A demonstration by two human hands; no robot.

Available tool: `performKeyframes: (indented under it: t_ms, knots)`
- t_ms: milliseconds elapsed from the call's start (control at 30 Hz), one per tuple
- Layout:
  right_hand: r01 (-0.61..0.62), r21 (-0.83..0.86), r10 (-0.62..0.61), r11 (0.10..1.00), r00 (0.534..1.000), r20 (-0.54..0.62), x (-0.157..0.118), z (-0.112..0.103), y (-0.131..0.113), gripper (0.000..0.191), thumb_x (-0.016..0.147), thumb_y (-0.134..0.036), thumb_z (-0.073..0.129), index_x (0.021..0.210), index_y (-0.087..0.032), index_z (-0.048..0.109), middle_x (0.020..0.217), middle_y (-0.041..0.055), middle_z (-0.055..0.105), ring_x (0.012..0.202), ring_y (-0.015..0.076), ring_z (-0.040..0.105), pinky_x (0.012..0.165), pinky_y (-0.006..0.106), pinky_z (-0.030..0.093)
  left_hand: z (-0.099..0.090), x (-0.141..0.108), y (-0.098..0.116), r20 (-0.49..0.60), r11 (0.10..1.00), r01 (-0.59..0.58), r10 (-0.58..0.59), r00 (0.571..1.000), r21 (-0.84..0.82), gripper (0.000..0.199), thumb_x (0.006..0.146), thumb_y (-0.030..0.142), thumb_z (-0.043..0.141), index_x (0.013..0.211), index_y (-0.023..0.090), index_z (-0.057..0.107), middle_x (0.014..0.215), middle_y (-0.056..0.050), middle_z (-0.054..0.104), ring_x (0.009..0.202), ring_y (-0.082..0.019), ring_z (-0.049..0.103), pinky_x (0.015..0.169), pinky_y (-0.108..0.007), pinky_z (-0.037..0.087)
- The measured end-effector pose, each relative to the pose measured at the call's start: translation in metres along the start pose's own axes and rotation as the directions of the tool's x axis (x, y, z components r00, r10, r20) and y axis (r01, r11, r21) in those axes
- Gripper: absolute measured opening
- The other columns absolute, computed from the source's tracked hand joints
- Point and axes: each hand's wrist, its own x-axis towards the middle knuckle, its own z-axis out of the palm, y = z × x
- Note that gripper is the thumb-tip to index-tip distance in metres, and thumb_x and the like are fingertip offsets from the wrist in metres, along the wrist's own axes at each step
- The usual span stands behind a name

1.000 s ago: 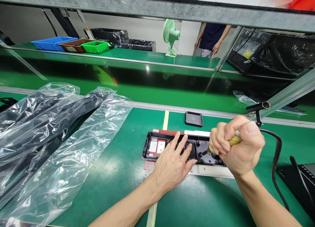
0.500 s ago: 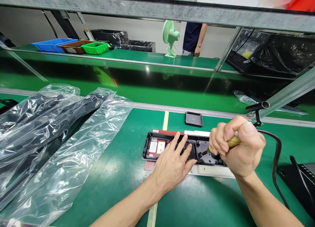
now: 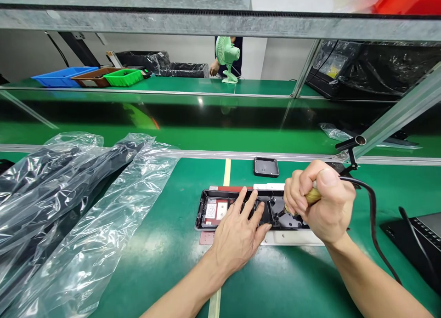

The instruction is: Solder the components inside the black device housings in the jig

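My left hand (image 3: 237,230) lies with fingers spread over a long black plastic housing (image 3: 200,212), pressing on its middle. My right hand (image 3: 319,201) is wrapped in a fist around the yellow handle of a soldering iron (image 3: 313,197). Its dark tip points down and left into the housing, just right of my left fingers; whether it touches the plastic I cannot tell. A black cord (image 3: 374,226) runs from behind my right fist. Inside the housing's left end sits a red piece with white labels (image 3: 221,210). White fixture strips (image 3: 292,238) show along the housing's edges.
A small black tray-like part (image 3: 266,167) lies behind the housing. Clear plastic bags with dark parts (image 3: 86,207) cover the left. A metal post (image 3: 396,111) slants at right, near a black device (image 3: 420,230). Behind stand a green fan (image 3: 227,53), colored bins (image 3: 65,76) and a person (image 3: 237,56).
The view has tilted and shifted slightly. Both hands keep their places on the housing and soldering iron. The person at the back has moved left, behind the fan.
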Motion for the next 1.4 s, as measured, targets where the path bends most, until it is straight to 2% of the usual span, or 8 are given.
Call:
performKeyframes:
  t_ms: [767, 1233, 1400]
  knots:
    - [-0.035, -0.005, 0.035, 0.999, 0.999, -0.002, 0.001, 0.0, -0.003, 0.042, 0.099, -0.043, 0.065, 0.066, -0.02, 0.054, 0.048, -0.004, 0.046, 0.038, 0.0098, 0.039, 0.035, 0.023, 0.035, -0.001, -0.001, 0.0, 0.044, 1.0, 0.007, -0.007, 0.999, -0.004, 0.046, 0.108, 0.039, 0.049, 0.144, 0.012, 0.062, 0.162, -0.018, 0.048, 0.157, -0.041, 0.033, 0.112, -0.06, 0.055]
    - [-0.127, 0.086, 0.111, 0.988, 0.979, 0.169, 0.004, -0.01, -0.007, 0.037, 0.096, -0.039, 0.062, 0.065, -0.02, 0.058, 0.047, -0.0018, 0.049, 0.039, 0.0117, 0.04, 0.038, 0.025, 0.037, 0.0, -0.001, -0.001, 0.033, 1.0, 0.001, -0.001, 0.999, 0.002, 0.047, 0.108, 0.039, 0.05, 0.144, 0.012, 0.062, 0.161, -0.018, 0.049, 0.157, -0.041, 0.033, 0.113, -0.059, 0.055]
    - [-0.142, 0.108, 0.122, 0.984, 0.977, 0.176, 0.009, -0.014, -0.01, 0.036, 0.096, -0.039, 0.063, 0.065, -0.02, 0.06, 0.046, -0.0024, 0.048, 0.038, 0.0113, 0.038, 0.036, 0.025, 0.038, 0.0, -0.001, 0.0, 0.039, 1.0, 0.004, -0.004, 0.999, 0.012, 0.046, 0.108, 0.04, 0.049, 0.143, 0.013, 0.063, 0.162, -0.017, 0.049, 0.157, -0.041, 0.034, 0.111, -0.059, 0.057]
